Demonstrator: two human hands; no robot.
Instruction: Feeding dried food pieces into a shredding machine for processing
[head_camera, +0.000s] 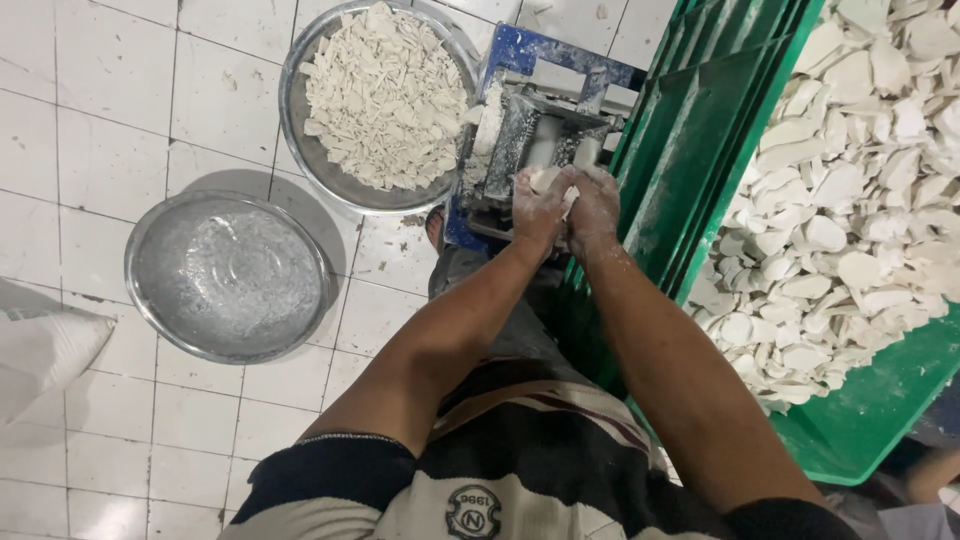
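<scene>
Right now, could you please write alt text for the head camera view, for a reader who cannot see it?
Two floury hands, left hand and right hand, press a pale piece onto a small blue-framed machine. A metal bowl of white chips and an empty metal bowl sit left; a green crate of chips sits right.

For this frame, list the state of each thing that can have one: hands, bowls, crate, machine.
left hand: floury, pressing a pale piece at the machine
right hand: floury, on the same pale piece
machine: dusted with flour, blue frame
far metal bowl: heaped with pale chips
near metal bowl: holds no chips, floury film inside
green crate: full of pale slices
</scene>
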